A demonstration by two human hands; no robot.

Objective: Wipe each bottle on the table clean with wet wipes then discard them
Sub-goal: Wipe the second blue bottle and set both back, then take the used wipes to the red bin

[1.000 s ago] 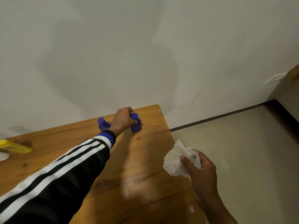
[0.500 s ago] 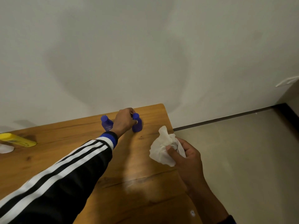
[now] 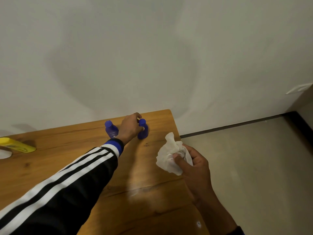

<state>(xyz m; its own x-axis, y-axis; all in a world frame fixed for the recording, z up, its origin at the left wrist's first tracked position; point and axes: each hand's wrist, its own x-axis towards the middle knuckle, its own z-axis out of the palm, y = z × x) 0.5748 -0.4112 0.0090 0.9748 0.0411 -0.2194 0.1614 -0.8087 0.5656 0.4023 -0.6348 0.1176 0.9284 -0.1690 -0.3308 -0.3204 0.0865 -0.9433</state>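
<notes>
Two small blue bottles stand upright near the far right corner of the wooden table [image 3: 71, 167]. My left hand [image 3: 129, 128] reaches between them, and its fingers curl round the right blue bottle [image 3: 144, 130]. The left blue bottle [image 3: 111, 129] stands free beside my wrist. Over the table's right edge, my right hand [image 3: 194, 165] grips a crumpled white wet wipe [image 3: 169, 153].
A yellow bottle [image 3: 17, 145] lies on its side at the table's far left, next to a white object [image 3: 5, 154] cut off by the frame. A white wall runs behind the table. Grey floor [image 3: 254, 167] lies to the right.
My right hand has carried the wipe up and left, from beside the table's edge to over it, nearer the bottles. My left hand stays on the right blue bottle.
</notes>
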